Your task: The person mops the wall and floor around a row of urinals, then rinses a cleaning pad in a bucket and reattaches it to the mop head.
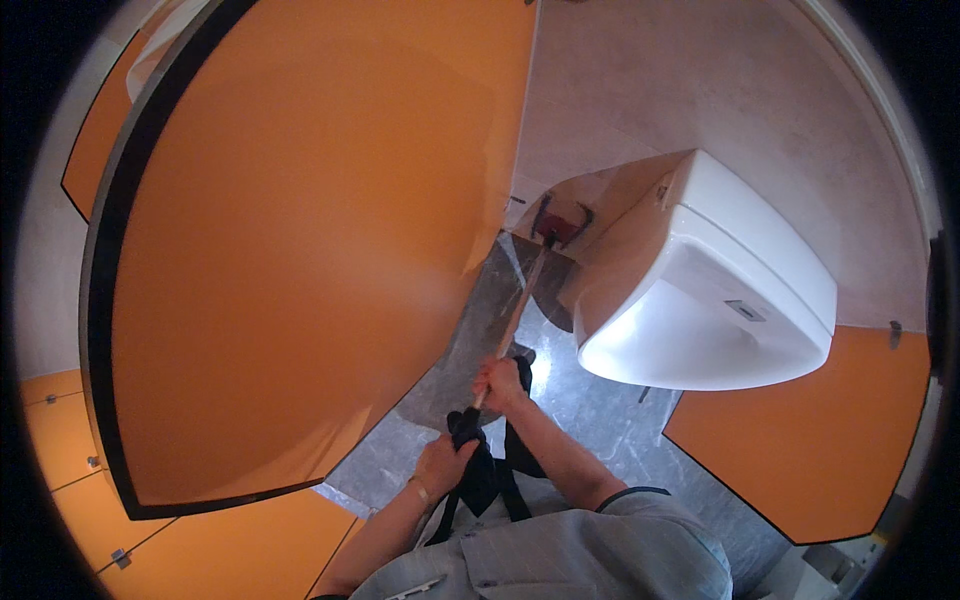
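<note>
My right hand (500, 383) is closed round the light-coloured pole of a long-handled mop (524, 300). Nearer my body, my left hand (445, 465) grips the black upper end of the same pole. The pole slants away from me to a small reddish head with dark edges, low against the wall in the gap between an orange partition (310, 230) and a white urinal (700, 310). The head's exact make is too small and dim to tell. Black straps and dark cloth (480, 485) hang at my front by the left hand.
The large orange partition with a black edge stands close on my left. On the right the wall-hung urinal juts out, with another orange partition (810, 430) beyond it. Grey marbled floor (560, 400) lies below, shiny in one spot. Orange cubicle panels (220, 540) stand at lower left.
</note>
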The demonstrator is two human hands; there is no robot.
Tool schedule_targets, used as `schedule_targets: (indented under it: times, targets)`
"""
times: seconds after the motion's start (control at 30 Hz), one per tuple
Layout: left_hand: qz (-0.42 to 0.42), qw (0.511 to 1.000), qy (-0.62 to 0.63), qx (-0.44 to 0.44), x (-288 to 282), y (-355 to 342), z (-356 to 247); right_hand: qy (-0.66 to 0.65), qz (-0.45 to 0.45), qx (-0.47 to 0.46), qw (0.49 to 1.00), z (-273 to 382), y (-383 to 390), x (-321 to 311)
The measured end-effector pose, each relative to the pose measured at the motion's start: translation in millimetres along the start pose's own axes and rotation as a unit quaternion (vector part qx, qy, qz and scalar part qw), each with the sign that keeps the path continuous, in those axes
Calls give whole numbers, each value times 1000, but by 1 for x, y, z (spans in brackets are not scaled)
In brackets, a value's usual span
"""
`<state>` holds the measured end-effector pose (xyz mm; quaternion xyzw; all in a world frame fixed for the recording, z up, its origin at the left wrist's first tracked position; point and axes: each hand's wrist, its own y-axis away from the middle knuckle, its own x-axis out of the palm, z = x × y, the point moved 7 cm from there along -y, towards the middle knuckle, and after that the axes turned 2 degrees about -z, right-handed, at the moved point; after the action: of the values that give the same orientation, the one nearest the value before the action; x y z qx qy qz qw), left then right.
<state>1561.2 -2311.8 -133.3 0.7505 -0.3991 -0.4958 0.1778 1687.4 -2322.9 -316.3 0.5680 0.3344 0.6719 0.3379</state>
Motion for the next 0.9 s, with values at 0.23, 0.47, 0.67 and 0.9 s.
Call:
schedule_targets:
  times: [0.23,0.47,0.67,0.9]
  targets:
    - [2,999,-30,-40,-6,22,1,20,-37,82,996,-3,36,43]
    - [-66,995,-6,-72,67,-97,-3,40,-17,94,995,28,-91,-15]
    - [-7,998,25,-50,76,-103,0,185,-69,-11,980,42,-120,-35]
    - [81,995,41,-41,44,11,-39,67,-103,35,992,50,55,-18]
